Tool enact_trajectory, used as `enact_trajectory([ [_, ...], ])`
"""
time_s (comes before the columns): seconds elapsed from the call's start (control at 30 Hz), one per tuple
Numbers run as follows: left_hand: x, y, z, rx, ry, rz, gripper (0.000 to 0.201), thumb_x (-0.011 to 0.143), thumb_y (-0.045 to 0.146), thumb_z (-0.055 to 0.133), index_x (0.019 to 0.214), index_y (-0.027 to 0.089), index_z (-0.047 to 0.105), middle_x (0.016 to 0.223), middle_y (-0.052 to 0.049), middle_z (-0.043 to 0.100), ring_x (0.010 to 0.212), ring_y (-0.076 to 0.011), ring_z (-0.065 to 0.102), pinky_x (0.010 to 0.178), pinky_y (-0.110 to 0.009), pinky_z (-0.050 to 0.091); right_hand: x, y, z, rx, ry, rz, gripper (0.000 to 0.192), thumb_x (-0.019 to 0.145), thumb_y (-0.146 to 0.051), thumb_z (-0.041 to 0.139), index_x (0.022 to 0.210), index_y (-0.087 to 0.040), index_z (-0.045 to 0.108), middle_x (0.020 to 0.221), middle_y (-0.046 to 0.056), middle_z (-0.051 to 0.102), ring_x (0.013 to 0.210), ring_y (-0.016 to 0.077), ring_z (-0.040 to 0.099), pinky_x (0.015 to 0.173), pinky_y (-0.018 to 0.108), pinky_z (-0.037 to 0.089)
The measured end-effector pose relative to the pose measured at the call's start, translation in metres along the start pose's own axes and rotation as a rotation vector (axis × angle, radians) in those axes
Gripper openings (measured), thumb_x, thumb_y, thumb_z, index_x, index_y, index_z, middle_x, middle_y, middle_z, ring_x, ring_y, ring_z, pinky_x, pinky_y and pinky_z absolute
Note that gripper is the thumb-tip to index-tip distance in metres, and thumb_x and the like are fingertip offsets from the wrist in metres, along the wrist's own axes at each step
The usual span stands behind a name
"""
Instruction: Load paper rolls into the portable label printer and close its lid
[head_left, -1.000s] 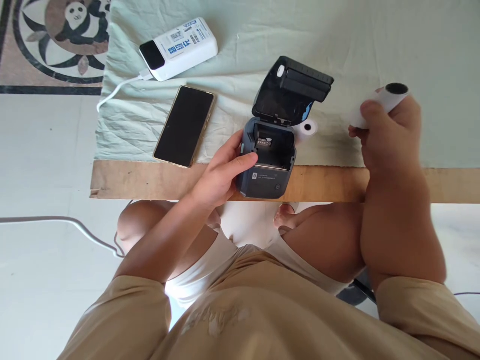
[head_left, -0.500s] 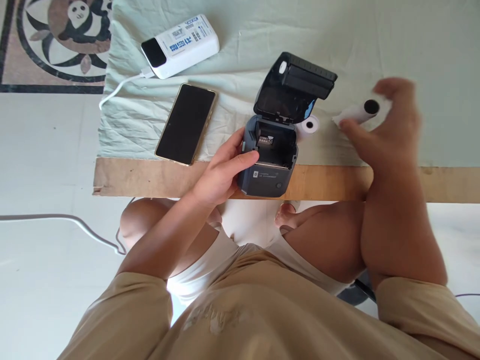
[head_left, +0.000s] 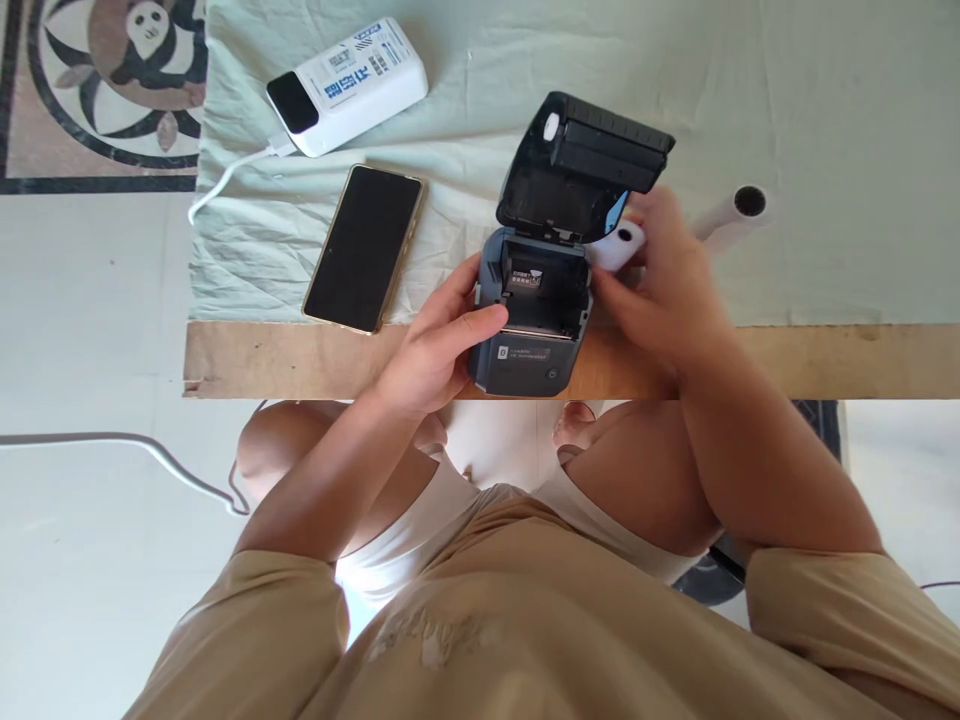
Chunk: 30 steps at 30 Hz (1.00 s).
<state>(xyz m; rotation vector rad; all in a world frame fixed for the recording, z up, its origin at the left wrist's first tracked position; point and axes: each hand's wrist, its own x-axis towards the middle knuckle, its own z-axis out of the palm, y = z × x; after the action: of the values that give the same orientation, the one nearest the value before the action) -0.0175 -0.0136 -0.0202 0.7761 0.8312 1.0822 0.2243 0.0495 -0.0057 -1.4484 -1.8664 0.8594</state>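
My left hand (head_left: 442,345) is closed around the left side of a dark portable label printer (head_left: 529,360), with the thumb over its front edge. The printer's lid (head_left: 577,170) stands raised, and the bay below it holds no roll. Just right of the printer, my right hand (head_left: 667,280) has its thumb and fingers around a small white paper roll (head_left: 611,250), partly hidden behind the lid and printer. A longer white roll (head_left: 724,220) with a dark hollow core lies beyond that hand on the cloth.
A phone (head_left: 365,248) with a dark screen lies left of the printer. Behind it is a white power bank (head_left: 352,85) with a plugged-in white cable (head_left: 225,185). Green cloth (head_left: 840,180) covers the table up to its wooden front edge (head_left: 825,360).
My right hand has moved left from beside the longer roll to the small paper roll, which is now tilted between its fingers. The left hand still holds the open printer in place.
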Motion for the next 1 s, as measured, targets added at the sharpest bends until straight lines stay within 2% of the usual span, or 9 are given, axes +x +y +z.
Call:
enact_trajectory([
  [0.07,0.000,0.001,0.001,-0.004,-0.002,-0.012,0.052,0.088,0.053,0.093,0.129,0.027,0.075,0.134,-0.006,0.087,0.139,-0.0393,0.082,0.079,-0.039,0.072,-0.001,0.000,-0.006,0.223,0.085,0.053,0.059,0.080,-0.029,0.082,0.130,-0.033,0.051,0.103,0.000,0.073,0.090,0.0226,0.068,0.087,0.043,0.056],
  [0.13,-0.001,0.001,0.002,-0.009,0.007,-0.031,0.055,0.087,0.055,0.093,0.132,0.028,0.074,0.132,-0.006,0.088,0.135,-0.0405,0.083,0.082,-0.042,0.073,-0.001,0.001,-0.013,0.442,0.144,0.099,0.057,0.071,-0.031,0.086,0.118,-0.032,0.054,0.100,0.000,0.072,0.093,0.0227,0.069,0.085,0.043,0.056],
  [0.2,-0.001,0.000,0.003,-0.007,0.005,-0.039,0.057,0.088,0.057,0.092,0.134,0.029,0.074,0.131,-0.007,0.088,0.132,-0.0414,0.084,0.087,-0.046,0.074,0.000,0.003,-0.019,0.615,0.149,0.174,0.048,0.068,-0.034,0.089,0.103,-0.030,0.057,0.111,0.004,0.073,0.102,0.0244,0.071,0.084,0.043,0.056],
  [0.27,-0.001,-0.001,0.002,-0.007,-0.004,-0.025,0.055,0.089,0.057,0.091,0.133,0.029,0.074,0.132,-0.008,0.087,0.134,-0.0419,0.084,0.089,-0.047,0.074,0.003,0.005,-0.023,0.676,0.088,0.265,0.038,0.071,-0.040,0.085,0.098,-0.028,0.060,0.123,0.008,0.072,0.106,0.0257,0.070,0.081,0.043,0.056],
  [0.4,0.001,-0.003,-0.001,-0.021,-0.006,0.001,0.048,0.088,0.052,0.092,0.126,0.027,0.076,0.130,-0.008,0.087,0.139,-0.0404,0.082,0.082,-0.041,0.073,0.005,0.005,-0.020,0.711,-0.017,0.367,0.035,0.071,-0.039,0.080,0.101,-0.029,0.067,0.131,0.012,0.073,0.108,0.0273,0.069,0.076,0.041,0.060],
  [0.6,0.000,-0.005,-0.003,0.005,0.039,0.015,0.044,0.089,0.050,0.091,0.126,0.030,0.079,0.115,-0.004,0.087,0.126,-0.0352,0.084,0.082,-0.039,0.071,0.001,-0.009,-0.009,0.787,0.061,0.437,0.038,0.073,-0.036,0.084,0.109,-0.029,0.075,0.110,0.006,0.072,0.096,0.0210,0.067,0.075,0.036,0.064],
  [0.7,-0.001,-0.005,-0.003,0.011,0.052,0.020,0.040,0.090,0.048,0.091,0.124,0.030,0.080,0.112,-0.003,0.087,0.122,-0.0339,0.085,0.082,-0.038,0.070,0.003,-0.011,-0.010,0.849,0.072,0.505,0.041,0.071,-0.030,0.077,0.112,-0.026,0.074,0.116,0.007,0.074,0.095,0.0203,0.070,0.074,0.034,0.064],
  [0.8,-0.001,-0.005,-0.002,0.017,0.059,0.023,0.038,0.091,0.047,0.089,0.125,0.030,0.081,0.112,-0.002,0.087,0.120,-0.0323,0.086,0.080,-0.036,0.070,0.006,-0.004,-0.012,0.859,0.061,0.555,0.039,0.073,-0.034,0.078,0.110,-0.025,0.071,0.117,0.010,0.074,0.098,0.0224,0.073,0.068,0.032,0.059],
  [1.0,-0.002,-0.004,-0.002,0.022,0.034,0.016,0.040,0.092,0.052,0.089,0.123,0.030,0.079,0.123,-0.005,0.087,0.132,-0.0371,0.084,0.085,-0.041,0.072,0.010,0.024,-0.013,0.641,0.030,0.423,0.050,0.075,-0.040,0.089,0.119,-0.031,0.067,0.103,0.004,0.066,0.088,0.0221,0.072,0.067,0.038,0.056],
])
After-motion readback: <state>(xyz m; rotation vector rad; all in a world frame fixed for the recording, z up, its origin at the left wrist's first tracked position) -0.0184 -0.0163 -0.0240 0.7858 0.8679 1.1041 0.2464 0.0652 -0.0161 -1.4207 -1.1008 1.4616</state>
